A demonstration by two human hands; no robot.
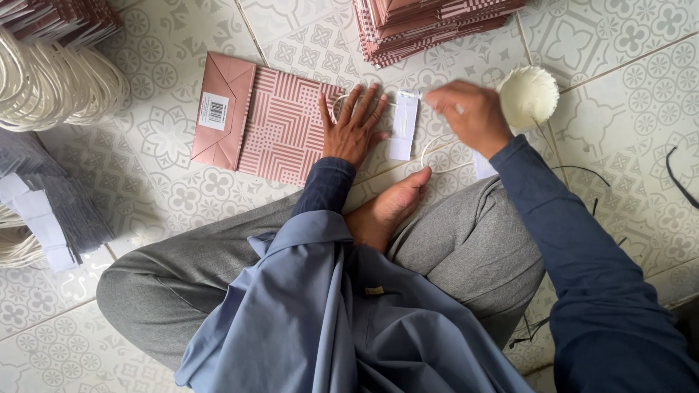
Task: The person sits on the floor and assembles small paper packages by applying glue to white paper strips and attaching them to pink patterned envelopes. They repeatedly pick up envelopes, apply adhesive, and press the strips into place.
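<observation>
Pink paper bag (269,124), just 1, lies flat on the tiled floor (619,65), folded bottom w/ a white sticker at its left end. Left hand (354,131) lies flat on the bag's right edge, fingers spread wide, holding nothing, just pressing down. Right hand (470,113) is curled, fingertips pinched near the top of a small white paper strip (403,125); it's a bit blurry, so can't tell if it really grips it. The strip stands between the 2 hands, just beside the left one. A thin white cord loop (429,149) curves on the floor by the strip.

1 round cream ball of cord (529,94) sits just past the right hand. 1 stack of more pink striped bags (429,25) lies at the top, another stack (62,18) at top left. Left side is crowded: a bunch of white cord handles (51,87) and a grey pile (62,207) w/ white strips. Bare tiles show on the right, w/ a few dark thread bits (681,178). The person's bare foot (386,211) rests near the bag.
</observation>
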